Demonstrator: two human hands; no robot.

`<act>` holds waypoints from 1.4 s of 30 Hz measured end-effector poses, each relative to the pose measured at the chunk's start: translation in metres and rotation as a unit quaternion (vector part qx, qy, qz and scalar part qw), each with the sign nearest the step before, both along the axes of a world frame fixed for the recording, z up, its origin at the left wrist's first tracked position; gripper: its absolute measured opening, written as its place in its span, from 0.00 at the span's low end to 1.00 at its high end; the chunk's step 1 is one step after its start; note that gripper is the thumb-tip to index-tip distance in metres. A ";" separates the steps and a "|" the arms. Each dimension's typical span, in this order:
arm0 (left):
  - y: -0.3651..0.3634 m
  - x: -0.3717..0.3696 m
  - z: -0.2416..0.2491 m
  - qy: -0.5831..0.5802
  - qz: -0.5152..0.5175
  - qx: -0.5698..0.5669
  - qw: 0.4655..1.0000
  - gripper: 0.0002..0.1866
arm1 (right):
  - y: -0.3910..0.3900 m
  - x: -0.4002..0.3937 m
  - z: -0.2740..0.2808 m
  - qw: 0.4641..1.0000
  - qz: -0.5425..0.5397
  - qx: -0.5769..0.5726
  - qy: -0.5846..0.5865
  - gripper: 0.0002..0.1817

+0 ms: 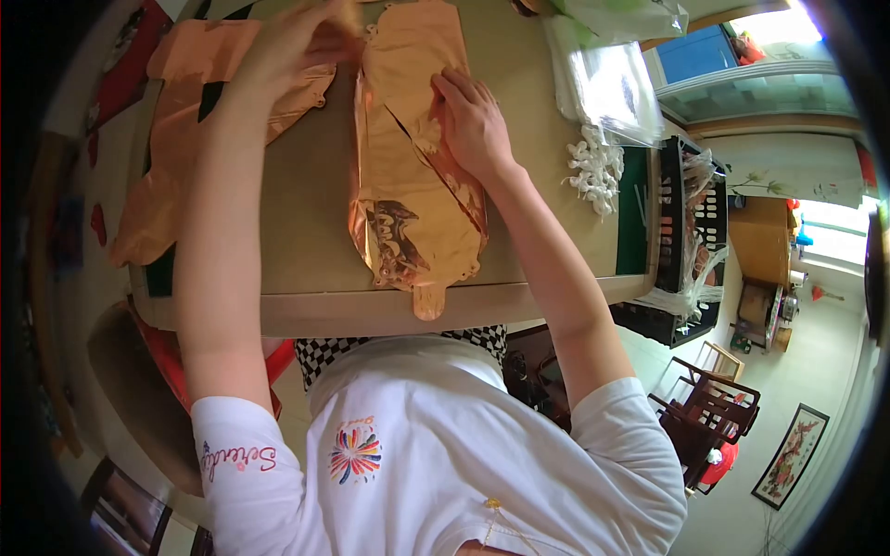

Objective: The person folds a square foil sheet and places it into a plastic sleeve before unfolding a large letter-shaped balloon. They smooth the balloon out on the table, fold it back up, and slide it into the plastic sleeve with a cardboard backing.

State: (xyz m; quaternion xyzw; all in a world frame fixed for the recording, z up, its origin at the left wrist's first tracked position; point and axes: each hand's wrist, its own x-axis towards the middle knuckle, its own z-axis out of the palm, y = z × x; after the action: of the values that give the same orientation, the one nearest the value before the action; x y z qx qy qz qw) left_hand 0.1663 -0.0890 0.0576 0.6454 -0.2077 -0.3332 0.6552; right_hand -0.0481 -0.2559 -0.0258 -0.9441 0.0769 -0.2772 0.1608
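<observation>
A flat, uninflated rose-gold foil balloon (399,167) lies lengthwise on the table in front of me. It has creases, a diagonal fold, small tabs on its edges and a rounded tail over the near table edge. My right hand (473,125) rests on its right side, fingers stretched over the foil. Near its upper left edge is my left hand (311,42), its fingers smeared by motion, so I cannot make out whether they hold anything. Under and beside my left forearm spreads another flat foil balloon (176,120) of the same colour.
Clear plastic bags (607,83) lie at the table's far right, beside a bundle of white knotted string-like pieces (595,171). A black crate (691,232) with plastic wrapping stands past the right edge. The table's near edge (306,315) runs before my body.
</observation>
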 end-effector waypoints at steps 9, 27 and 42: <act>0.047 -0.068 -0.088 -0.606 0.034 0.252 0.754 0.23 | 0.001 -0.001 0.005 0.999 0.002 0.025 0.024 0.16; 0.005 -0.113 -0.084 -0.638 -0.017 0.220 0.738 0.28 | 0.002 0.000 0.004 1.000 -0.010 0.019 0.020 0.18; -0.022 -0.097 -0.087 -0.647 -0.013 0.254 0.719 0.30 | 0.001 0.001 0.004 0.999 -0.017 0.011 0.040 0.15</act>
State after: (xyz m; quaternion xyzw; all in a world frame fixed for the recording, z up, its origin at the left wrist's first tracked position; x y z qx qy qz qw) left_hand 0.0691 -0.1109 -0.0291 0.8432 -0.4969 0.1164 0.1692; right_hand -0.0475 -0.2547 -0.0220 -0.9514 0.1019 -0.2406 0.1631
